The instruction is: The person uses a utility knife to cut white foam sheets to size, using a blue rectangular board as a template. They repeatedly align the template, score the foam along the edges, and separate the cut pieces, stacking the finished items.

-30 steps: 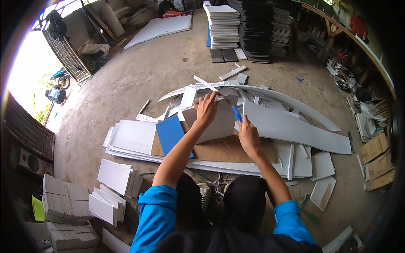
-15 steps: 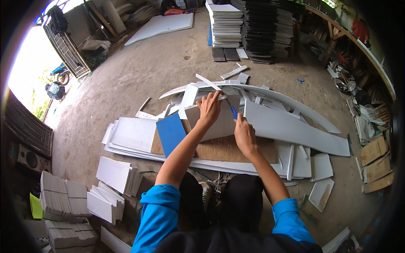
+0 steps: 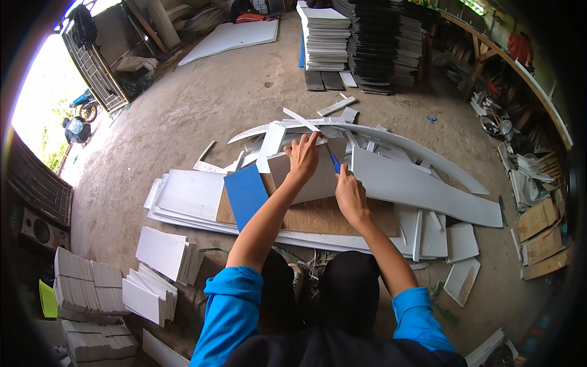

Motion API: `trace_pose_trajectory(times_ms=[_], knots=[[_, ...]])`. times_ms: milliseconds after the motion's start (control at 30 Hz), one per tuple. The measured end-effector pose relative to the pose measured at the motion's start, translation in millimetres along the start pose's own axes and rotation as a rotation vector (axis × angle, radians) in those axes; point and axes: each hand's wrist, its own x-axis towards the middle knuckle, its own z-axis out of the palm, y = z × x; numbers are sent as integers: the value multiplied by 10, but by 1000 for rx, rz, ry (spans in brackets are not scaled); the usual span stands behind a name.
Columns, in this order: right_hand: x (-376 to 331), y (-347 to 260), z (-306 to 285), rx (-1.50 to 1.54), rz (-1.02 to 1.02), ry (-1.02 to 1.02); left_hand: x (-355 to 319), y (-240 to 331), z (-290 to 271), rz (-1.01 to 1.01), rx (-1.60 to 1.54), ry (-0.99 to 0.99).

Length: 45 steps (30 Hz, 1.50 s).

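In my right hand [image 3: 350, 194] is a knife with a blue handle [image 3: 335, 163]; its thin blade points away from me, toward the far edge of a white board [image 3: 319, 177]. My left hand [image 3: 302, 160] is on that same board, fingers bent at its far edge, close to the blade. A narrow white strip [image 3: 298, 117] slants up from beside the left fingertips. Below the white board lies a brown wooden board [image 3: 309, 221]. To the left of my left forearm rests a blue rectangular sheet [image 3: 246, 197]. Whether the blade is inside the board I cannot tell.
Long white sheets [image 3: 189, 192] and offcuts lie around the work, with a long curved strip [image 3: 422, 147] behind. Bundled white pieces [image 3: 92, 284] stand at lower left. Tall stacks of white [image 3: 328, 43] and black sheets [image 3: 373, 49] rise at the back. Flattened cardboard [image 3: 539, 223] lies right.
The scene has shifted slightly left in view. My right hand and the knife are a touch nearer my left hand, which keeps its place on the board.
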Motion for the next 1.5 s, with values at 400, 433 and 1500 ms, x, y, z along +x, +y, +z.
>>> trace_pose_trajectory(times_ms=[400, 433, 1500], knots=[[216, -137, -50, -120, 87, -239, -12, 16, -3, -12, -13, 38], [235, -131, -57, -117, 88, -238, -10, 12, 7, -12, -26, 49], [441, -73, -36, -286, -38, -182, 17, -57, 54, 135, 234, -73]])
